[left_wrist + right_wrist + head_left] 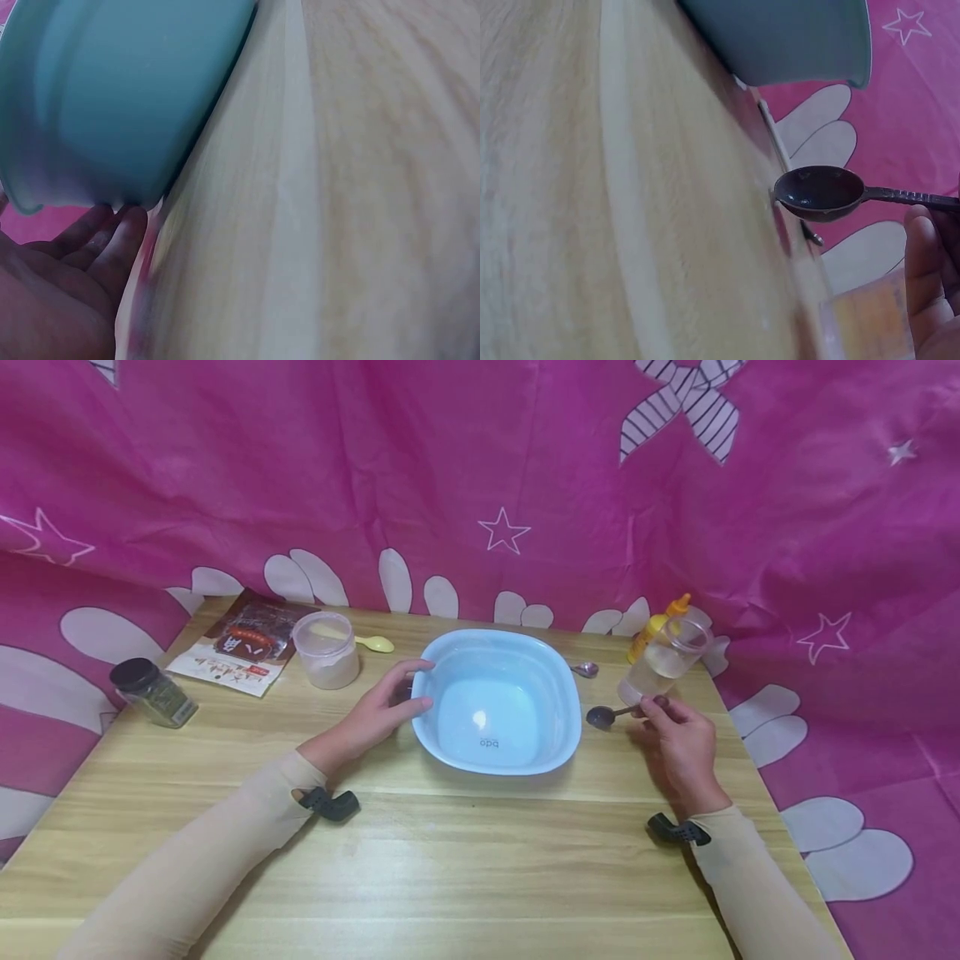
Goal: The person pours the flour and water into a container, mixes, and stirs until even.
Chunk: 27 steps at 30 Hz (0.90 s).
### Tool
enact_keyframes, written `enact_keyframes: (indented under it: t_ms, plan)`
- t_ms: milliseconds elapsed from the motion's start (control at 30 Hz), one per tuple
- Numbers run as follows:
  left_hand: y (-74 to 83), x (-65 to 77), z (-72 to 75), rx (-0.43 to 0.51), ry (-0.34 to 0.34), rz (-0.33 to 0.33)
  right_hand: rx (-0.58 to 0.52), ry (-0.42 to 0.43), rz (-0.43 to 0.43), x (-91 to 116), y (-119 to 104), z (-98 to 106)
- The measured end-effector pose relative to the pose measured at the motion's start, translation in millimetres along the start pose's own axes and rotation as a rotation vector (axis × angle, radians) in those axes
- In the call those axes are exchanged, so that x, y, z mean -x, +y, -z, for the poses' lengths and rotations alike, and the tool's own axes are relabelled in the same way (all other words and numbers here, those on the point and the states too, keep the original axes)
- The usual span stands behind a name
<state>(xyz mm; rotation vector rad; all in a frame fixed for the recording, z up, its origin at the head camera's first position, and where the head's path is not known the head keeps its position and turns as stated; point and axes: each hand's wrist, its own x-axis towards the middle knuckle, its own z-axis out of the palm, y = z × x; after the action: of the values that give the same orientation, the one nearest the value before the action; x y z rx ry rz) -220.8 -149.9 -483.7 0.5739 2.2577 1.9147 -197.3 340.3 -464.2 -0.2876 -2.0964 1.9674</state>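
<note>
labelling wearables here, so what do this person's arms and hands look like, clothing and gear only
The left sleeve and right sleeve are long, plain and beige, reaching the wrists. A curved black piece sits at each wrist, left and right. The left grip and right grip wear no gloves. No cables are visible.

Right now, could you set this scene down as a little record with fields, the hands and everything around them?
Left hand: holds the blue basin at its rim
Right hand: pinches the dark spoon by its handle
Right of basin: clear cup, yellow bottle, metal spoon
Left of basin: translucent tub, yellow spoon, packet, black-lidded jar
Surface: wooden table
Backdrop: pink curtain with stars
Unclear: whether the basin holds liquid
</note>
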Motion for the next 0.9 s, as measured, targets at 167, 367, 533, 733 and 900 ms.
enact_keyframes:
  t_ms: [167, 367, 533, 733, 900]
  plan:
    - [-0.8, -1.1, 0.3, 0.011, -0.004, 0.011, -0.025, -0.011, -0.034, 6, -11, -1]
    - [-0.8, -1.2, -0.4, 0.021, 0.002, -0.004, 0.062, 0.000, 0.198, 11, -35, -10]
    - [-2.5, -1.3, -1.0, 0.018, 0.002, -0.011, -0.089, -0.035, 0.362, 10, -59, -26]
    - [-2.4, -0.2, -1.1, 0.012, 0.004, -0.008, -0.047, -0.121, 0.412, 12, -79, -48]
    - [-0.8, -0.4, -1.4, 0.019, 0.000, -0.010, 0.048, -0.234, 0.448, 9, -84, -69]
